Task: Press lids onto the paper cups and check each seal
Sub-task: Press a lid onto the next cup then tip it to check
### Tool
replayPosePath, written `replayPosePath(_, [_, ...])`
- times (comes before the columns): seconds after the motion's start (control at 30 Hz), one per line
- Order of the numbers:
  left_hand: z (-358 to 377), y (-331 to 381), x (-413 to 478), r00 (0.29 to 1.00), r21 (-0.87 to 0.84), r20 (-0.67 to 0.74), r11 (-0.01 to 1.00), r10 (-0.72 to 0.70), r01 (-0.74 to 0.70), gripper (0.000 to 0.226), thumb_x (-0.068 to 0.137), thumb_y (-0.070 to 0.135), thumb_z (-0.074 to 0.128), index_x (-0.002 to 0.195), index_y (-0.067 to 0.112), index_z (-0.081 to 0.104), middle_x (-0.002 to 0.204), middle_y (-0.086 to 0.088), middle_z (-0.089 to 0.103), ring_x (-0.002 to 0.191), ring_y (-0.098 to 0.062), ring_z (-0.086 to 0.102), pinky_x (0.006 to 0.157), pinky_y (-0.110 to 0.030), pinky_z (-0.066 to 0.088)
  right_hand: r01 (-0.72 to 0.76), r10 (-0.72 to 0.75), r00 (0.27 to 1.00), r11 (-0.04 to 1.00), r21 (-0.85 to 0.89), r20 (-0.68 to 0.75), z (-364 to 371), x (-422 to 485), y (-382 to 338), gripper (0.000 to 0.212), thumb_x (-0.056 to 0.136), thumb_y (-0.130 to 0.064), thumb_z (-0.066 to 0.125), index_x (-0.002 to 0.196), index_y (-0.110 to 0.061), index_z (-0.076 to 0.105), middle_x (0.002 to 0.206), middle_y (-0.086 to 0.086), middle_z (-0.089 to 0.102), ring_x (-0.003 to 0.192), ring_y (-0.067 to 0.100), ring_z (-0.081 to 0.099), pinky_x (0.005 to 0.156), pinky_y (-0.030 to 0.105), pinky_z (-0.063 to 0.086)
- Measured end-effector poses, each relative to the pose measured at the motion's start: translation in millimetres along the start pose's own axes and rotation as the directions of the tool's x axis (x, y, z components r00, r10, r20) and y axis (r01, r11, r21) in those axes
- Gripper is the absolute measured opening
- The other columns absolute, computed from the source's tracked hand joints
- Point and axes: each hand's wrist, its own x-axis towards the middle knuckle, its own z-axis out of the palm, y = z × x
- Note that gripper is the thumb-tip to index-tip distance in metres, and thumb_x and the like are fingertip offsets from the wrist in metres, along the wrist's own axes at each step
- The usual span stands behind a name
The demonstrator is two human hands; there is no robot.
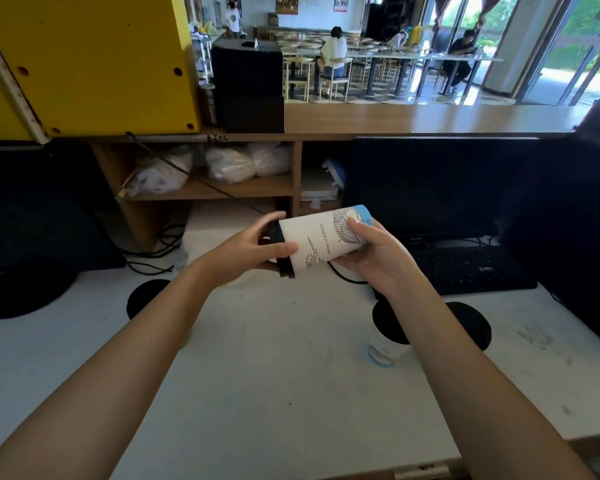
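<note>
Here, nearest me at five o'clock, a second lidded cup (383, 344) stands on the white table (274, 358). Toward centre, my left hand (243, 251) curls round the black lid (286, 268) of a paper cup (323, 240) held sideways; my right hand (374, 261) grips its base. I'd judge the seal is best checked by pinching evenly round the rim, cup steady. A keyboard (465, 268) lies beyond at two o'clock.

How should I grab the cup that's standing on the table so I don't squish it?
Probably wrap your fingers around the standing cup's white paper wall, just under its black lid, coming in from the left. It stands upright with the lid on top, and the person's right forearm crosses over its right side, so the left side is the open one.
</note>
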Motion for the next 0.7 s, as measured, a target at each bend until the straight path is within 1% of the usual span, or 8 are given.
replayPosePath(0.13, [2, 3, 19, 0.999, 0.046, -0.022, 0.999, -0.025, 0.026, 0.093, 0.059, 0.037, 0.083, 0.137, 0.025, 0.036, 0.119, 0.003, 0.054, 0.104, -0.014, 0.06, 0.077, -0.028, 0.058, -0.03, 0.049, 0.996, 0.973, 0.228, -0.078, 4, 16, -6, 0.041, 0.089, -0.007, 0.058, 0.128, 0.0, 0.049, 0.124, 0.018, 0.058, 0.115, 0.03, 0.058, 0.094, 0.047, 0.05])
replayPosePath(0.23, [6, 2, 36, 0.997, 0.084, -0.067, 0.996, -0.036, 0.042, 0.08, 0.065, 0.03, 0.083, 0.13, 0.022, 0.038, 0.115, 0.004, 0.054, 0.104, -0.013, 0.059, 0.077, -0.027, 0.057, -0.023, 0.056, 0.989, 0.974, 0.224, -0.14, 5, 31, -14, 0.047, 0.088, -0.008, 0.061, 0.131, -0.001, 0.045, 0.126, 0.018, 0.058, 0.111, 0.028, 0.061, 0.087, 0.042, 0.053])
replayPosePath(0.37, [9, -6, 54, 0.993, 0.063, -0.096, 0.995, -0.065, 0.071, 0.066, 0.069, 0.028, 0.081, 0.121, 0.024, 0.04, 0.108, 0.006, 0.054, 0.096, -0.009, 0.06, 0.064, -0.016, 0.054, -0.028, 0.044, 0.985, 0.995, 0.095, -0.168, 12, 50, -30, 0.052, 0.085, -0.01, 0.065, 0.131, -0.003, 0.044, 0.126, 0.018, 0.059, 0.11, 0.028, 0.061, 0.092, 0.044, 0.052])
replayPosePath(0.43, [8, -8, 62, 0.994, 0.047, -0.093, 0.996, -0.066, 0.07, 0.067, 0.07, 0.027, 0.08, 0.123, 0.022, 0.04, 0.108, 0.004, 0.055, 0.093, -0.009, 0.061, 0.064, -0.016, 0.055, -0.027, 0.026, 0.98, 1.0, -0.004, -0.197, 19, 59, -40, 0.051, 0.081, -0.008, 0.069, 0.127, -0.002, 0.048, 0.123, 0.017, 0.061, 0.11, 0.029, 0.061, 0.098, 0.046, 0.048])
replayPosePath(0.5, [5, -7, 69, 0.995, 0.037, -0.083, 0.997, -0.062, 0.065, 0.073, 0.07, 0.027, 0.08, 0.13, 0.019, 0.039, 0.113, 0.001, 0.056, 0.097, -0.012, 0.062, 0.071, -0.022, 0.056, -0.003, -0.025, 0.978, 0.991, -0.133, -0.207, 26, 66, -52, 0.039, 0.078, -0.007, 0.072, 0.113, -0.002, 0.057, 0.112, 0.014, 0.066, 0.104, 0.027, 0.064, 0.098, 0.046, 0.048])
replayPosePath(0.57, [2, -4, 75, 0.995, 0.052, -0.075, 0.997, -0.059, 0.063, 0.081, 0.068, 0.03, 0.082, 0.134, 0.019, 0.037, 0.121, 0.0, 0.055, 0.105, -0.015, 0.06, 0.081, -0.029, 0.055, 0.034, -0.09, 0.979, 0.958, -0.286, -0.184, 36, 69, -65, 0.028, 0.075, -0.008, 0.075, 0.101, -0.007, 0.062, 0.098, 0.009, 0.069, 0.092, 0.023, 0.066, 0.089, 0.04, 0.053])
replayPosePath(0.63, [0, 0, 81, 0.996, 0.053, -0.072, 0.997, -0.056, 0.06, 0.087, 0.066, 0.031, 0.083, 0.137, 0.019, 0.035, 0.126, -0.001, 0.054, 0.111, -0.017, 0.058, 0.091, -0.036, 0.053, 0.073, -0.148, 0.978, 0.904, -0.422, -0.148, 46, 73, -77, 0.032, 0.073, -0.01, 0.077, 0.102, -0.01, 0.063, 0.094, 0.006, 0.07, 0.084, 0.019, 0.067, 0.075, 0.033, 0.056])
replayPosePath(0.7, [-1, 5, 86, 0.996, 0.049, -0.076, 0.998, -0.045, 0.049, 0.09, 0.065, 0.031, 0.083, 0.139, 0.019, 0.033, 0.129, -0.001, 0.053, 0.114, -0.016, 0.056, 0.095, -0.039, 0.05, 0.098, -0.193, 0.974, 0.827, -0.554, -0.115, 56, 77, -87, 0.047, 0.07, -0.014, 0.08, 0.112, -0.008, 0.06, 0.101, 0.007, 0.07, 0.089, 0.02, 0.068, 0.076, 0.034, 0.057])
